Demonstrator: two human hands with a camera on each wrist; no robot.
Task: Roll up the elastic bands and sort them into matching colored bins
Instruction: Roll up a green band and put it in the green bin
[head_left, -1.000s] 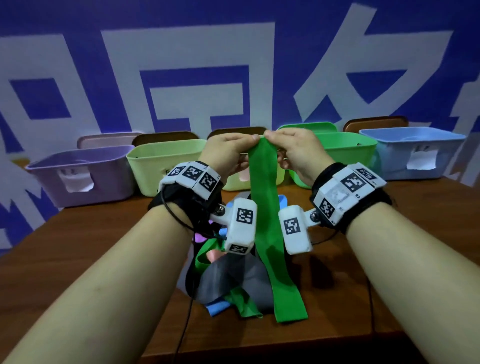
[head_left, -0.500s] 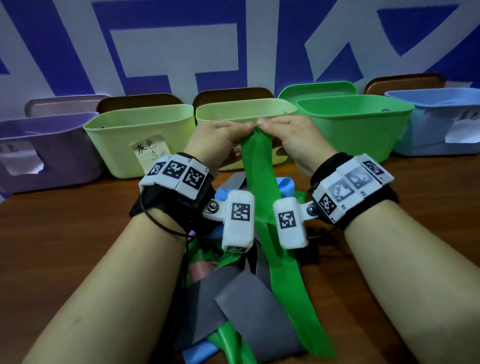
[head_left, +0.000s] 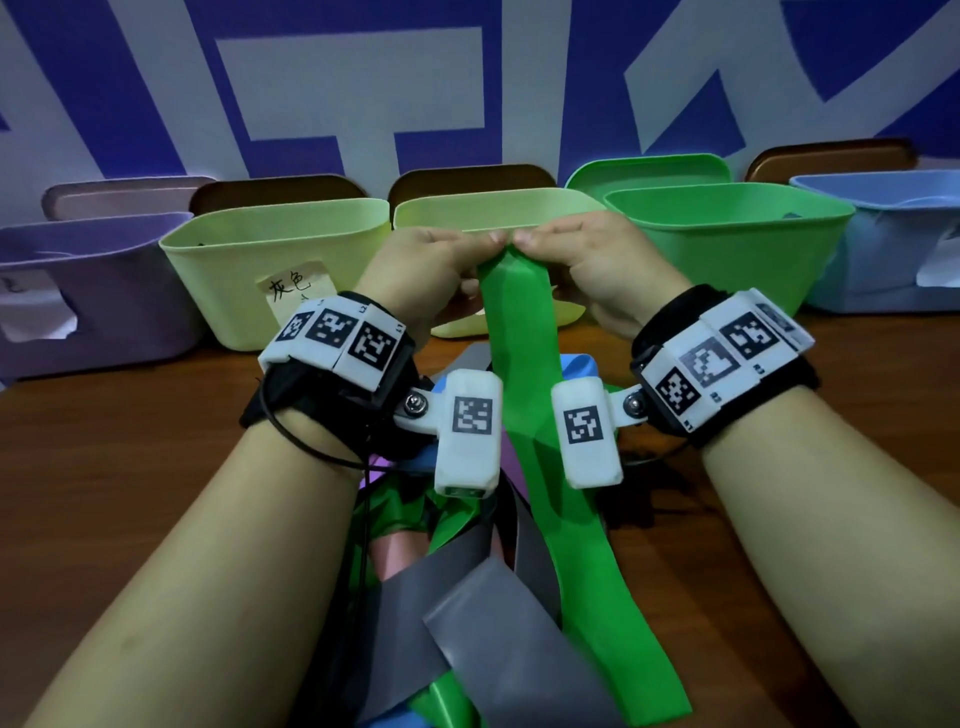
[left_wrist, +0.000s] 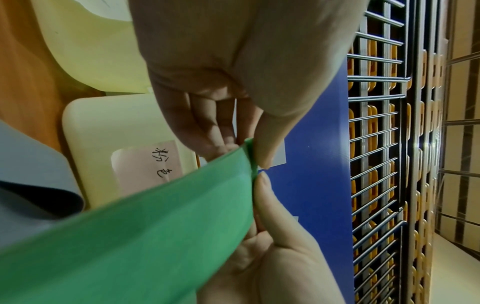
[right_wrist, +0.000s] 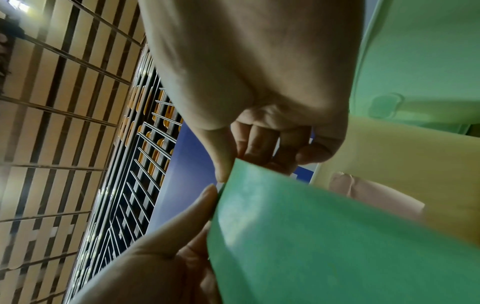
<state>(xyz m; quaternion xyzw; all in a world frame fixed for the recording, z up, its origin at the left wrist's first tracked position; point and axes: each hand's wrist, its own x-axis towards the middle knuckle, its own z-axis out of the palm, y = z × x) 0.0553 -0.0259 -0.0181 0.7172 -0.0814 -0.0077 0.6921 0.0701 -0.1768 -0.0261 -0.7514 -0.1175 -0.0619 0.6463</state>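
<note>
head view: the green elastic band is pinched at its top edge by the fingers of the left hand and right hand, trailing limp to the desk; thin, soft and stretchy, it is judged best rolled from that end.

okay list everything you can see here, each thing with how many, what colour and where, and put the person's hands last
green band: one, bright green, top end pinched by both hands, hanging down onto the pile
band pile: count unclear, grey, green, blue and pink strips tangled on the table between the forearms
purple bin: one, lilac, far left of the row
yellow-green bins: two, pale yellow-green, left of centre and centre, the left one with a handwritten label
green bin: one, green, right of centre
blue bin: one, light blue, far right
lids: several, brown, pinkish and green, propped behind the bins
table: one, brown wood
left hand: grip on the band's top end
right hand: grip on the same end
</note>
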